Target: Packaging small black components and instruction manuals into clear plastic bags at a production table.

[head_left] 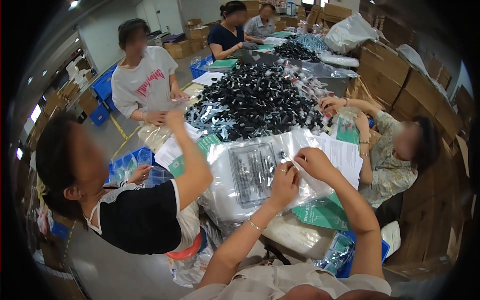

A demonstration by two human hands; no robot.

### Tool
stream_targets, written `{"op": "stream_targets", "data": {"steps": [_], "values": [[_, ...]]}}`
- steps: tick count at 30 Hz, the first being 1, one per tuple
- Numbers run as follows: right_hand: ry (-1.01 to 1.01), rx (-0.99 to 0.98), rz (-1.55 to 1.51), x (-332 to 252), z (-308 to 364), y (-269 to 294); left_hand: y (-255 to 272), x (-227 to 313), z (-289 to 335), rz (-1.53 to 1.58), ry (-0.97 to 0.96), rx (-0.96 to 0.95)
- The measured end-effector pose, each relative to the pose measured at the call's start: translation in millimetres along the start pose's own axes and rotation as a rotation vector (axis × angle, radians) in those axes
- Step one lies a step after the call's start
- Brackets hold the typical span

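On the near side of the table lies a stack of clear plastic bags (222, 167) with dark printing on it. Both my hands are over its right part, close together. My left hand (286, 185), with a ring and a bracelet, has its fingers closed at a clear plastic bag (298, 141). Just to the right, my right hand (316, 162) is closed too, thumb and finger pinching the same film. A few small black parts (283, 155) show by my left fingertips, seemingly within the bag. Exactly what lies between my fingertips is partly hidden.
Beyond the bags rises a large heap of black parts (260, 95), with flat silvery pieces (212, 117) at its left. Green leaflets (325, 212) and printed sheets (345, 157) lie at right. A blue bin (385, 250) stands below. Co-workers sit or stand around the table.
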State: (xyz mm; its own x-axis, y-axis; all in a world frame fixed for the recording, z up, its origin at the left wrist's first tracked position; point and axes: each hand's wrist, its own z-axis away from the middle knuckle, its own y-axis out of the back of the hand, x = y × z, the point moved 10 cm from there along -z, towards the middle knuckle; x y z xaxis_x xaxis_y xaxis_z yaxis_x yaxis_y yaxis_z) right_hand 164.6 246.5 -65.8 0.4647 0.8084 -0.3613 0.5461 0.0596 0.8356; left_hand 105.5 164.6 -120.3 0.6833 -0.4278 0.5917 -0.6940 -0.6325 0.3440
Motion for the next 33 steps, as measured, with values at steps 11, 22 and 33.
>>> {"op": "stream_targets", "data": {"steps": [11,22,33], "values": [[-0.51,-0.639,-0.815,5,23,-58,15,-36,17,0.543,0.505,-0.22],[-0.458,-0.559,-0.983,-23,19,-93,30,-46,25,0.484,0.607,-0.316],[-0.342,-0.553,-0.81,-23,29,-98,38,-52,29,0.474,0.796,-0.368]]}}
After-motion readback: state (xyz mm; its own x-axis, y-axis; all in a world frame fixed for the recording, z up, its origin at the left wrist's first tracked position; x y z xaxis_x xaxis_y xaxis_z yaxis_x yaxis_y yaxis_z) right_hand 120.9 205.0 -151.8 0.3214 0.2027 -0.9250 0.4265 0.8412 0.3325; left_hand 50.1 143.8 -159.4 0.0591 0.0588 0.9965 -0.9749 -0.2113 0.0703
